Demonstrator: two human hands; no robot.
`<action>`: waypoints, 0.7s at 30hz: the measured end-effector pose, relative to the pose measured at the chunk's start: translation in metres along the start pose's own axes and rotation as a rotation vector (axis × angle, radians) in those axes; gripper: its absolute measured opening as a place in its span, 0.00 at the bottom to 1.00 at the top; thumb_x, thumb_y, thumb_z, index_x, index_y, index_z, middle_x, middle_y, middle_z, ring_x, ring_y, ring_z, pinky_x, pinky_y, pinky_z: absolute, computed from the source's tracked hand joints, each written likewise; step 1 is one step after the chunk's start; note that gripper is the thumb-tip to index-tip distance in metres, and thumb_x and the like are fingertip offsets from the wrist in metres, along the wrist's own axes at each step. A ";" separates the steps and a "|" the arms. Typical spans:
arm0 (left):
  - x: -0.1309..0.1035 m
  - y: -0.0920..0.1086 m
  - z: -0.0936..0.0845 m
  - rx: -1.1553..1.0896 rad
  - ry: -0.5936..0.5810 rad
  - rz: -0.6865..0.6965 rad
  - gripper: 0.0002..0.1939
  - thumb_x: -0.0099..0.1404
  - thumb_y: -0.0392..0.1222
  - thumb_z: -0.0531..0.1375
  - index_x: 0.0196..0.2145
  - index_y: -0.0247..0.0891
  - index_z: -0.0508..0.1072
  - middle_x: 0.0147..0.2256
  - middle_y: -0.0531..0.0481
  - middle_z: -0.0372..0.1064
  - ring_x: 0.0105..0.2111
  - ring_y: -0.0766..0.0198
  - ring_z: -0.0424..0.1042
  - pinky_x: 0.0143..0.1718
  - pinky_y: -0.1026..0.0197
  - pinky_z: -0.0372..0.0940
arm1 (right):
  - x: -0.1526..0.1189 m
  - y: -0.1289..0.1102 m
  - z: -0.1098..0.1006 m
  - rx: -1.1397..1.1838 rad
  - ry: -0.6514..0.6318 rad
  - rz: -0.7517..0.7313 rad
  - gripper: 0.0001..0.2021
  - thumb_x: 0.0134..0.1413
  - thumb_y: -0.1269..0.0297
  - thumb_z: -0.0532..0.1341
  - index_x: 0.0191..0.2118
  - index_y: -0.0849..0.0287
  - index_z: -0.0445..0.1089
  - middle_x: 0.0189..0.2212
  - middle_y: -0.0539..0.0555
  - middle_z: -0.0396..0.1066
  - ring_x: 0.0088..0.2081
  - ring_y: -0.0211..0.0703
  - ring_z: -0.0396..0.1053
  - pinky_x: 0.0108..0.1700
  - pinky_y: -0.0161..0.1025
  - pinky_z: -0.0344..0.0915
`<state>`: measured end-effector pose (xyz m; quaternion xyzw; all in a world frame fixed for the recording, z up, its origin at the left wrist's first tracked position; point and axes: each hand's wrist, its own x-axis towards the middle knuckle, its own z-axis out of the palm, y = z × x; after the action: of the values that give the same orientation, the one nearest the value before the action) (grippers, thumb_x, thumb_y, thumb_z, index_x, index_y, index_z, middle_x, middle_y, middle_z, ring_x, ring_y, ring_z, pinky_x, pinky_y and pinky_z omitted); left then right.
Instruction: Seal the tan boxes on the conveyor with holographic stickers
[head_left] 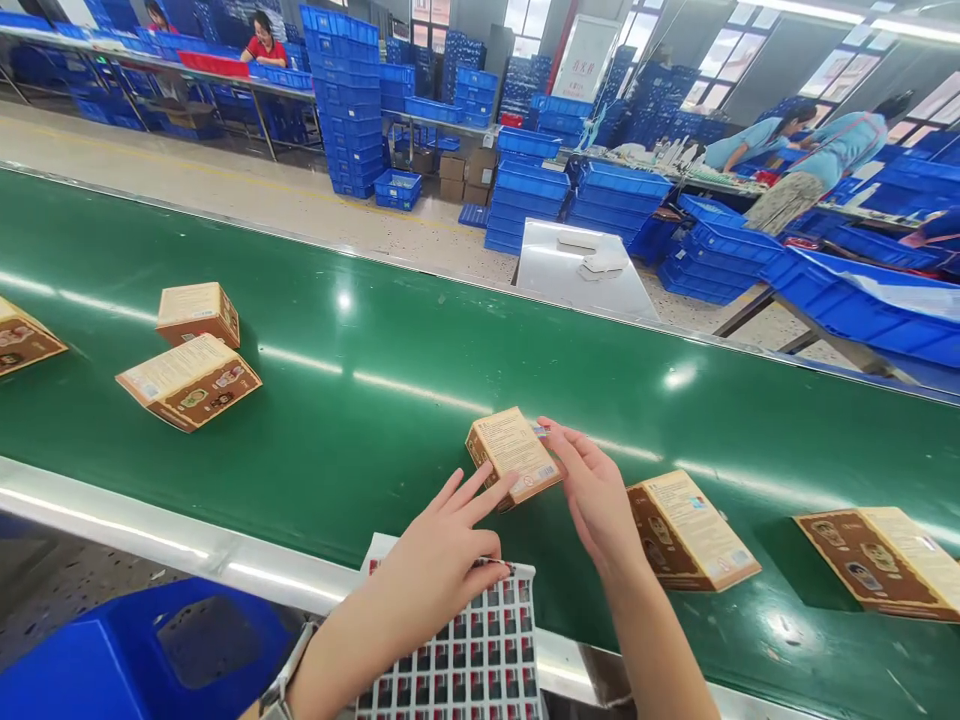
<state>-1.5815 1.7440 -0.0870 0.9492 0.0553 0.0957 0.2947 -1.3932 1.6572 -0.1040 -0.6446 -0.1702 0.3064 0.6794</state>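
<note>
One box (513, 447) is best steadied beneath the spread fingers of the left hand (442, 550); a label (541, 431) is pinched between fingertips of the right hand (601, 500).

On the belt (337, 450) before you, three boxes (189, 385) lie left of the middle box (512, 445), two boxes (694, 530) right.
</note>
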 end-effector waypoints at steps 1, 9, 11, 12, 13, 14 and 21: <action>0.003 0.000 0.003 0.006 -0.008 -0.007 0.08 0.66 0.38 0.63 0.28 0.36 0.75 0.68 0.44 0.52 0.68 0.47 0.50 0.66 0.37 0.54 | 0.003 0.001 0.002 0.006 0.033 0.020 0.26 0.50 0.47 0.69 0.49 0.60 0.73 0.47 0.59 0.77 0.49 0.51 0.74 0.51 0.45 0.70; 0.012 0.005 0.015 -0.042 0.024 0.018 0.08 0.66 0.37 0.63 0.28 0.37 0.76 0.69 0.45 0.50 0.66 0.52 0.58 0.67 0.42 0.55 | 0.007 0.000 -0.002 -0.118 0.114 -0.006 0.24 0.45 0.46 0.69 0.43 0.61 0.77 0.45 0.60 0.78 0.46 0.53 0.74 0.45 0.45 0.71; 0.015 0.006 0.018 -0.040 0.023 0.033 0.07 0.66 0.36 0.63 0.29 0.37 0.76 0.69 0.45 0.50 0.66 0.52 0.57 0.67 0.42 0.54 | 0.008 0.000 -0.006 -0.183 0.119 -0.035 0.23 0.46 0.46 0.69 0.40 0.62 0.76 0.46 0.61 0.77 0.45 0.53 0.74 0.44 0.45 0.71; 0.017 0.007 0.020 -0.036 0.019 0.041 0.07 0.66 0.36 0.63 0.29 0.37 0.76 0.69 0.45 0.50 0.66 0.52 0.56 0.67 0.42 0.54 | 0.008 0.000 -0.008 -0.230 0.127 -0.061 0.23 0.46 0.46 0.68 0.39 0.62 0.75 0.47 0.62 0.77 0.44 0.53 0.74 0.44 0.45 0.71; 0.019 0.007 0.021 -0.034 0.013 0.048 0.07 0.66 0.37 0.63 0.29 0.37 0.76 0.69 0.45 0.50 0.67 0.52 0.56 0.67 0.42 0.53 | 0.008 0.000 -0.010 -0.289 0.139 -0.089 0.22 0.47 0.46 0.68 0.38 0.61 0.74 0.47 0.62 0.76 0.43 0.52 0.74 0.43 0.45 0.70; 0.021 0.009 0.022 -0.031 0.009 0.056 0.08 0.67 0.37 0.63 0.29 0.37 0.76 0.68 0.45 0.51 0.67 0.52 0.56 0.67 0.42 0.53 | 0.009 -0.001 -0.013 -0.351 0.154 -0.119 0.22 0.48 0.46 0.67 0.39 0.61 0.73 0.47 0.63 0.76 0.42 0.51 0.75 0.42 0.45 0.70; 0.016 0.021 0.008 -0.106 -0.006 -0.053 0.09 0.71 0.40 0.58 0.32 0.40 0.74 0.55 0.49 0.72 0.40 0.60 0.78 0.41 0.58 0.70 | -0.004 -0.031 -0.027 -0.726 0.318 -0.378 0.19 0.59 0.54 0.59 0.51 0.59 0.64 0.45 0.61 0.74 0.38 0.49 0.74 0.39 0.45 0.67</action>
<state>-1.5632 1.7250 -0.0790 0.9306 0.0745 0.0880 0.3473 -1.3729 1.6346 -0.0761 -0.8384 -0.2750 -0.0059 0.4706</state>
